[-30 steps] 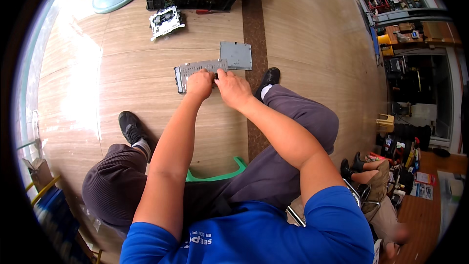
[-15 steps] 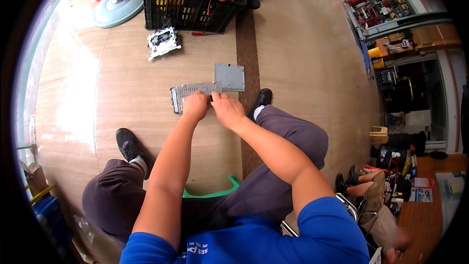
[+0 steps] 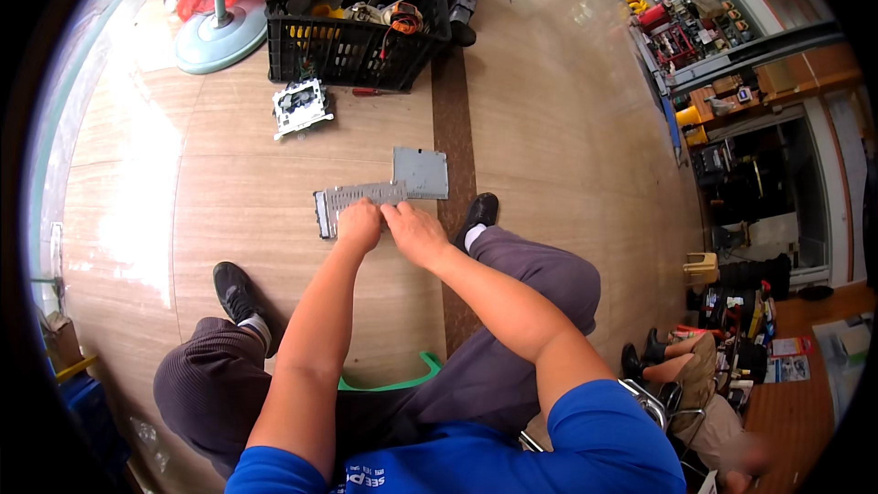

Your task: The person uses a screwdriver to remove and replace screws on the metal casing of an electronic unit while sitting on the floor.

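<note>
On the floor in front of me lies a flat metal housing [image 3: 366, 193] with rows of slots and a dark-and-white strip along its left end. My left hand [image 3: 358, 225] rests on its near side, fingers curled closed against the metal. Beside it, my right hand [image 3: 416, 232] is closed at the housing's near right part, its thumb and forefinger close to the left hand. Whatever those right fingertips pinch is too small and hidden to name. Just behind the housing's right end lies a square grey metal plate [image 3: 421, 174].
Farther off are a white-framed mechanism [image 3: 302, 108], a black crate [image 3: 352, 46] of parts, a red-handled tool [image 3: 370, 91] and a round stand base [image 3: 222, 37]. My shoes [image 3: 240, 291] flank the work. A green curved edge [image 3: 393, 382] shows below me. Another person's legs [image 3: 681, 361] are at right.
The whole scene sits lower in the picture as the view has tilted. My right fingertips have shifted slightly toward my left hand; the housing and plate keep about the same places on the floor.
</note>
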The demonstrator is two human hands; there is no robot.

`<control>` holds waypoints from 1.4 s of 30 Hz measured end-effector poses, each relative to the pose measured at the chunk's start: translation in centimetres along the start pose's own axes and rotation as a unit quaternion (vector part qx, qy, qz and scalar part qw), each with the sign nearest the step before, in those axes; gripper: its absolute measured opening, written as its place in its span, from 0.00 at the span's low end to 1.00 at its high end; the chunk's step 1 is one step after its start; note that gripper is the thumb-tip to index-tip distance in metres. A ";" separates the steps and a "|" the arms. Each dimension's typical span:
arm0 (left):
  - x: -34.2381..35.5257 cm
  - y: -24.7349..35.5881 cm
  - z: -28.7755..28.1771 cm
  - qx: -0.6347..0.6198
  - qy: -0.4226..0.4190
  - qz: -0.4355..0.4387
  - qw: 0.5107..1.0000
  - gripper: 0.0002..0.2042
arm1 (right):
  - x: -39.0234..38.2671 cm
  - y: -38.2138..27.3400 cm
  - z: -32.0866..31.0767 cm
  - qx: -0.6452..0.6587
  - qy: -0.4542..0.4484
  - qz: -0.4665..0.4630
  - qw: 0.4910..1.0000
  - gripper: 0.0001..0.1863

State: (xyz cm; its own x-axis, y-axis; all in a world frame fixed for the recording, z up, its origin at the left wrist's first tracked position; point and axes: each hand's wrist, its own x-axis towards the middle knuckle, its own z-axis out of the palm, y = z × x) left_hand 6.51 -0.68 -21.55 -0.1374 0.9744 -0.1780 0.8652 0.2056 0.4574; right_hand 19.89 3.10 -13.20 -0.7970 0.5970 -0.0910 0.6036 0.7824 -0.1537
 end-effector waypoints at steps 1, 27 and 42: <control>0.0 -0.1 0.2 -0.011 0.009 -0.003 1.000 0.07 | -0.1 0.0 0.0 0.002 0.031 -0.050 0.998 0.10; -0.1 0.5 -0.7 -0.007 0.006 0.010 1.000 0.07 | 0.1 0.3 -0.2 0.028 -0.032 0.051 0.998 0.14; 0.3 -0.4 0.4 0.006 -0.010 0.005 1.000 0.08 | 0.0 0.0 0.0 0.023 0.020 -0.018 0.999 0.10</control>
State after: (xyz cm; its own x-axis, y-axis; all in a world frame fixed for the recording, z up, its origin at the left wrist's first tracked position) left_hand 6.27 -0.46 -22.11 -0.1193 0.9744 -0.1904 0.8725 0.1944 0.4482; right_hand 19.90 3.12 -13.21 -0.8167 0.5753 -0.0447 0.5714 0.7955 -0.2014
